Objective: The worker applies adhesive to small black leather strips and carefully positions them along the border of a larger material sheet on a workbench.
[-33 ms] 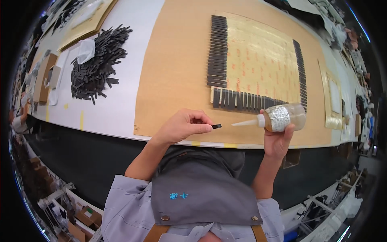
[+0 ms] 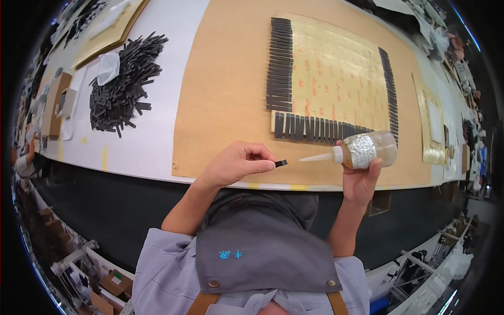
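Between thumb and fingertips, my left hand pinches a small black strip, its free end pointing right. My right hand is wrapped round a clear squeeze bottle lying sideways, with a silvery label and amber liquid inside. The bottle's long pale nozzle points left at the strip, a small gap apart from it. Beyond my hands lies a yellowish sheet with faint red print. Black strips line its left edge, right edge and near edge.
The sheet rests on a tan board on a white table. To the left lies a heap of loose black strips with a crumpled white piece on it. Cardboard boxes stand farther left. A framed yellowish panel lies at right.
The whole view has shifted very slightly. My hands, the black strip and the bottle keep nearly the same places relative to each other.
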`<state>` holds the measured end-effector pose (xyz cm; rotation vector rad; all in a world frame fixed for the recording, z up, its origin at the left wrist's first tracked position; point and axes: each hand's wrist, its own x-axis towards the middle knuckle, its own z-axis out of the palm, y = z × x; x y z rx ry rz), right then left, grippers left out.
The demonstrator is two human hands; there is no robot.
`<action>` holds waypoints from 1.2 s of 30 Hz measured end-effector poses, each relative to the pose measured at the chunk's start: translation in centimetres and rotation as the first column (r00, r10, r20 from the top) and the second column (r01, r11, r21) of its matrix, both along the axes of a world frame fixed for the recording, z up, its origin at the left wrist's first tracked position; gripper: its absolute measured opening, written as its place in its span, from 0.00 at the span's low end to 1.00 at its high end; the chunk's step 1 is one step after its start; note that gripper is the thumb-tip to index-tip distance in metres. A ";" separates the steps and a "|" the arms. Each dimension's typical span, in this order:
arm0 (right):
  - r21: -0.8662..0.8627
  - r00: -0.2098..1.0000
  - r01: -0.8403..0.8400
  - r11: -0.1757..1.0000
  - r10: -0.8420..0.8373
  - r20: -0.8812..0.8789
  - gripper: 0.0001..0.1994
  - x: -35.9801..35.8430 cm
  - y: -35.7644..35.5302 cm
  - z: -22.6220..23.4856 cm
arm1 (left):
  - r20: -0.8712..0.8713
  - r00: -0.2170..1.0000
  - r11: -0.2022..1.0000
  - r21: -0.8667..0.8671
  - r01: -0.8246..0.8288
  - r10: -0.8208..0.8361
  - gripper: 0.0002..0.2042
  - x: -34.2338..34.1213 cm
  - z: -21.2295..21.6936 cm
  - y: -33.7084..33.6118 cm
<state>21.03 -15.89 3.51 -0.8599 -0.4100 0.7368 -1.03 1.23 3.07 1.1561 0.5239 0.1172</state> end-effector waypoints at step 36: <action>-0.132 0.996 -0.057 0.990 0.065 0.056 0.30 -1.0 -0.7 0.0 | -0.120 0.986 0.993 -0.007 0.115 -0.115 0.06 1.1 -0.9 -1.3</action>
